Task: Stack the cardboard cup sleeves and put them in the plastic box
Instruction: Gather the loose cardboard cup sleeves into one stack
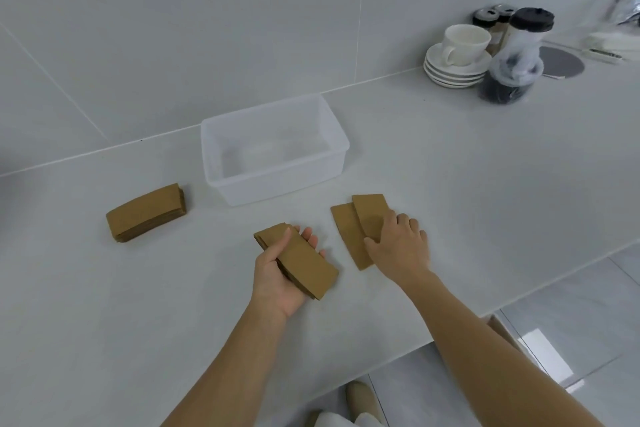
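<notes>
My left hand (277,274) holds a small stack of brown cardboard cup sleeves (304,263) just above the counter, thumb on top. My right hand (398,246) lies flat on two overlapping loose sleeves (356,222) on the counter, fingers spread over their near end. A thicker stack of sleeves (145,211) rests on the counter at the left. The clear plastic box (332,135) stands behind the hands, near the wall, with nothing inside it.
At the back right stand a white cup on stacked saucers (457,55), a jar with dark contents (509,80) and lidded paper cups (526,28). The counter's front edge (485,315) runs diagonally at the right, with tiled floor below.
</notes>
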The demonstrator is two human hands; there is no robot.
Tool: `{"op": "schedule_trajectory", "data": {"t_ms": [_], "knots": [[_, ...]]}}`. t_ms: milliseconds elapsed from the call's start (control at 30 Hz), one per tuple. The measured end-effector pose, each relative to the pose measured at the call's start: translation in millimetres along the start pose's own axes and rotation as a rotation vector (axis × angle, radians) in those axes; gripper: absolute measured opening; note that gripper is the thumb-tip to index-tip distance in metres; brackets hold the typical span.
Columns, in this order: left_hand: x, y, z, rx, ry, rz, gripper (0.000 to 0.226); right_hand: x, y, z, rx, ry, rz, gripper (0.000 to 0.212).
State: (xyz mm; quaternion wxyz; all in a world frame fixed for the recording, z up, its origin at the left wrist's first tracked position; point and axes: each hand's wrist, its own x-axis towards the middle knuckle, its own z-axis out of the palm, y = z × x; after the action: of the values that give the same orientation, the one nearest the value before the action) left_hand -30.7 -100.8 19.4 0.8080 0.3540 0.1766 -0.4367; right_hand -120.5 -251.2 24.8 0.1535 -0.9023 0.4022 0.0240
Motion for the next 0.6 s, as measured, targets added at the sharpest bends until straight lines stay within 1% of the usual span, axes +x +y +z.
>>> {"op": "schedule_trajectory", "data": {"t_ms": [133, 267, 367, 467, 600], "knots": [[-1, 4, 0, -0.012, -0.01, 0.015, 0.042, -2, -9, -11, 0.097, -0.024, -0.057, 0.038], [-3, 9, 0, -0.047, -0.031, 0.037, 0.043, -10, -34, -24, 0.295, -0.064, -0.185, 0.044], [-6, 15, -2, -0.057, -0.076, 0.06, 0.035, -23, -56, -31, 0.44, -0.141, -0.277, 0.045], [-13, 19, -4, -0.046, -0.125, 0.063, 0.037, -34, -74, -31, 0.459, -0.224, -0.392, 0.047], [-19, 24, -10, -0.098, -0.141, 0.08, 0.041, -43, -89, -23, 0.423, -0.27, -0.494, 0.05]]}}
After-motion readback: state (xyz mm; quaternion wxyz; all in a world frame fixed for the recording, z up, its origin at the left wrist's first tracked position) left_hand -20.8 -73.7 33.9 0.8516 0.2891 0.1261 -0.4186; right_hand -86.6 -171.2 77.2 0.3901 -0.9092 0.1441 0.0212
